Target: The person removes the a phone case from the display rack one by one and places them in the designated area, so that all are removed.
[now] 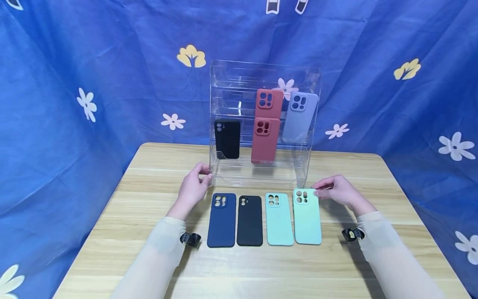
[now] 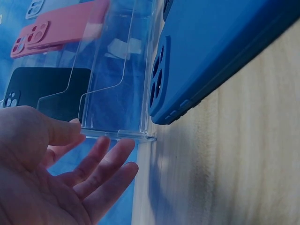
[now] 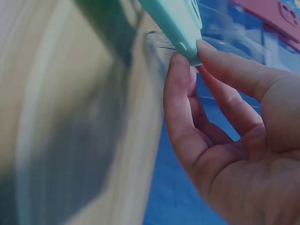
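Observation:
My right hand point(image 1: 339, 191) pinches the upper right corner of a light green phone case point(image 1: 308, 216) between thumb and fingers. In the right wrist view that phone case point(image 3: 180, 23) is held by its corner. My left hand point(image 1: 193, 187) is at the lower left side of a clear acrylic rack point(image 1: 257, 179). Its fingers point(image 2: 105, 161) are extended, with the thumb near the rack's edge. In front of the rack lie a dark blue phone case point(image 1: 222, 222), a black phone case point(image 1: 249, 224) and a turquoise phone case point(image 1: 279, 222), side by side.
On the rack's tiers stand a black phone case point(image 1: 228, 143), two red phone cases, the lower one point(image 1: 264, 145) overlapping the upper point(image 1: 274, 104), and a lavender phone case point(image 1: 300, 120). A blue flowered curtain point(image 1: 123, 83) hangs behind the wooden table point(image 1: 149, 191).

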`<state>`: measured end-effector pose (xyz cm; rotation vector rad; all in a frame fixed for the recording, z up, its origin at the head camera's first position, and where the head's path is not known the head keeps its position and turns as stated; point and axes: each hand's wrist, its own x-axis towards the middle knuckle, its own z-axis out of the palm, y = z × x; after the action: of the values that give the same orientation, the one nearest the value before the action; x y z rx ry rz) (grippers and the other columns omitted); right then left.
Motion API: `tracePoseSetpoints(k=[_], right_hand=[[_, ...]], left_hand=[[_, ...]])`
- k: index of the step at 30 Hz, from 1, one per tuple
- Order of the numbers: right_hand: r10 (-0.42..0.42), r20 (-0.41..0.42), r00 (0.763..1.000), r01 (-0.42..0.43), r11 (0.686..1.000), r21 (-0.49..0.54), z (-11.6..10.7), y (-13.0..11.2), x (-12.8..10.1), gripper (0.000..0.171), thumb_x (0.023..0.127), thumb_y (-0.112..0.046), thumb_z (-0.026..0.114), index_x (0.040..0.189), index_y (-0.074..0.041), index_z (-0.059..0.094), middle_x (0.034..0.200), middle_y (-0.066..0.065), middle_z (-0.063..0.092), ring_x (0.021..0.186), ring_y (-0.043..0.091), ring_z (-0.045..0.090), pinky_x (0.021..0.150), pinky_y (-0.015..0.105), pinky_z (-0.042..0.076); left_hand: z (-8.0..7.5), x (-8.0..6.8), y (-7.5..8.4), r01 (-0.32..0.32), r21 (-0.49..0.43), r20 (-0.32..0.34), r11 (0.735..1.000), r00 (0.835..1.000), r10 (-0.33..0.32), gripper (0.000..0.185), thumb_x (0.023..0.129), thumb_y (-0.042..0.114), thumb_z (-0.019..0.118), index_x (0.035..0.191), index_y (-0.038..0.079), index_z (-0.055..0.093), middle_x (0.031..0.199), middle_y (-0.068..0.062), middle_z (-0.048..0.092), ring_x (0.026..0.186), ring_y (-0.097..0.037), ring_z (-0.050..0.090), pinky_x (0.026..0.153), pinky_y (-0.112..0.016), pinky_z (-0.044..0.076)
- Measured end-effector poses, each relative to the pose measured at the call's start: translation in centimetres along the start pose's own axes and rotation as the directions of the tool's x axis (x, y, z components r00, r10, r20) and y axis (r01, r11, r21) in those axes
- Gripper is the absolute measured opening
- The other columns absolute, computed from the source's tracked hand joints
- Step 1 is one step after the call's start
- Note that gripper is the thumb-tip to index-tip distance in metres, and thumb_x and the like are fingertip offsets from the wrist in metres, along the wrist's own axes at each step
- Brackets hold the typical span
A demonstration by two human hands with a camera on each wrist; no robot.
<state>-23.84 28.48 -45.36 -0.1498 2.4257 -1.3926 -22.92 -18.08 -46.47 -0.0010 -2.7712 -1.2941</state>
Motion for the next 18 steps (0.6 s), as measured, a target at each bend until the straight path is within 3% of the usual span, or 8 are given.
tracePoseSetpoints(k=[12, 18], right_hand=[[0.014, -0.039, 0.999, -0.017, 0.996, -0.083, 1.2, 1.7, 0.8, 0.026, 0.091, -0.002, 0.075, 0.114, 0.009, 0.072, 0.101, 0.018, 0.076, 0.080, 0.017, 0.071, 0.074, 0.028, 0.062], [-0.026, -0.021, 0.999, 0.024, 0.994, -0.111, 1.3, 2.3, 1.1, 0.025, 0.090, -0.002, 0.075, 0.112, 0.009, 0.072, 0.097, 0.017, 0.077, 0.079, 0.019, 0.070, 0.071, 0.029, 0.062]], left_hand=[[0.0, 0.0, 0.1, 0.000, -0.004, 0.001, 1.000, 1.000, 0.000, 0.028, 0.104, 0.017, 0.060, 0.130, 0.008, 0.060, 0.131, -0.015, 0.069, 0.095, -0.032, 0.076, 0.080, -0.045, 0.058], [0.0, 0.0, 0.0, 0.002, -0.008, 0.001, 1.000, 1.000, -0.002, 0.028, 0.104, 0.017, 0.060, 0.131, 0.008, 0.059, 0.131, -0.015, 0.068, 0.096, -0.032, 0.076, 0.081, -0.045, 0.058]])
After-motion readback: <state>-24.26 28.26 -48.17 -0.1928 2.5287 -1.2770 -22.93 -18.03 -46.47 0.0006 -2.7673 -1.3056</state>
